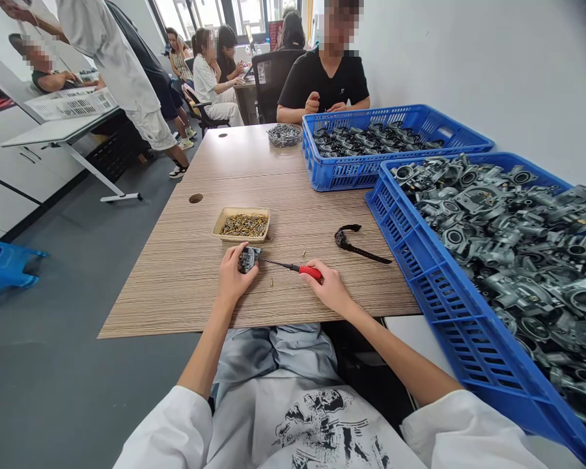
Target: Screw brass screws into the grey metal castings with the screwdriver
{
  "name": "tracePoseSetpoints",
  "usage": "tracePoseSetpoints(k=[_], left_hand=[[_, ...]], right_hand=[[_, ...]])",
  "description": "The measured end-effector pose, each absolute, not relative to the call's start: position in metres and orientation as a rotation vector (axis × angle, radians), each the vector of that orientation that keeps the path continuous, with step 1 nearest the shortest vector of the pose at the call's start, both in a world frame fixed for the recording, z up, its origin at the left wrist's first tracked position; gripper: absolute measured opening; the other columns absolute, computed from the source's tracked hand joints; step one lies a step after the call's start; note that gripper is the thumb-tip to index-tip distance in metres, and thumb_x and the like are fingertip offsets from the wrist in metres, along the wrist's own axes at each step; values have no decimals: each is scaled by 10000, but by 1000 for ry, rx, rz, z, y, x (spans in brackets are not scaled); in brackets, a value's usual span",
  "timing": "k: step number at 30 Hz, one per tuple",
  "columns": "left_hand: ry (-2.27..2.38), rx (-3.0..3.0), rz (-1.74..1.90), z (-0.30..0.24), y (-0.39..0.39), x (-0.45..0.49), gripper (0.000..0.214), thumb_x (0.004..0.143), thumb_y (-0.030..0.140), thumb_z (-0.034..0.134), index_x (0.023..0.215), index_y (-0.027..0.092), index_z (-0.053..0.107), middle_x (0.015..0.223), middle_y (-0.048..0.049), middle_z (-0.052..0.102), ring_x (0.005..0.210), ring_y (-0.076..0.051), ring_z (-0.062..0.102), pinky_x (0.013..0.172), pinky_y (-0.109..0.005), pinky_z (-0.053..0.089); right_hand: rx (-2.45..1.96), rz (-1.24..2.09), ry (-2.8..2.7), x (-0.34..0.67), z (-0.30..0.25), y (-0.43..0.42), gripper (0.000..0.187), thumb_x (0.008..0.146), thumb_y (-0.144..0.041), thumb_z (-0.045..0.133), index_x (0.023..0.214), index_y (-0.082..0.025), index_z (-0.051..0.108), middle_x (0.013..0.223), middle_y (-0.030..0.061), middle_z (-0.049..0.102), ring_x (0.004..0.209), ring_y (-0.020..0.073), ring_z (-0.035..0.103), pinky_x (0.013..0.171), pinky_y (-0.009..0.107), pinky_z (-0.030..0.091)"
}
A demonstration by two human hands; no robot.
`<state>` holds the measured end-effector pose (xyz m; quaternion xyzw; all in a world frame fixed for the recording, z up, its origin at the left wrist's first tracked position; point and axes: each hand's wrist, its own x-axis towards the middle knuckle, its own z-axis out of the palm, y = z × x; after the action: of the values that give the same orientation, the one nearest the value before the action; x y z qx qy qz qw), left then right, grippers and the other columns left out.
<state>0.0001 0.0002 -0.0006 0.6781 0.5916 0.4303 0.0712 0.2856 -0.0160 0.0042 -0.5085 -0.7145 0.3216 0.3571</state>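
My left hand point(234, 277) grips a small grey metal carburetor body point(248, 259) just above the wooden table point(166, 280). In my right hand point(325, 285) is a screwdriver point(310, 271) with a red handle, its thin dark shaft pointing left. The tip reaches the right side of the carburetor body; whether it sits in a hole is too small to tell. Just beyond my left hand stands a cream tray point(217, 228) full of small brass parts. Two loose brass pieces lie on the tabletop near the screwdriver, one beyond its shaft and one on the near side.
A black watch point(342, 240) lies right of my hands. Two blue crates point(420, 286) of metal castings line the right side. Farther back are a clear bowl point(284, 135) of small parts and a person in black point(322, 81). A blue stool point(4, 267) stands left.
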Motion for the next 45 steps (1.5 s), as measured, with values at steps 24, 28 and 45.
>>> tracePoseSetpoints(k=[24,28,45], left_hand=[[1798,2022,1270,0,0,1,560,830,252,708,1383,230,621,1253,-94,648,1175,-273,643,1065,-407,512],[1798,2029,1270,1,0,1,553,832,256,707,1379,232,623,1246,-91,651,1168,-270,646,1063,-401,515],[1788,2031,1258,0,-1,0,564,835,253,699,1392,232,610,1267,-96,643,1184,-273,642,1066,-403,516]], right_hand=[[-1307,867,-1852,285,11,-18,233,978,-453,587,976,-233,663,826,4,691,717,184,601,727,291,442],[-1309,878,-1850,285,13,-18,223,976,-444,589,983,-231,658,819,1,685,716,183,601,728,285,442],[-1311,881,-1842,285,11,-18,244,974,-467,592,978,-231,652,840,11,693,732,191,605,741,292,443]])
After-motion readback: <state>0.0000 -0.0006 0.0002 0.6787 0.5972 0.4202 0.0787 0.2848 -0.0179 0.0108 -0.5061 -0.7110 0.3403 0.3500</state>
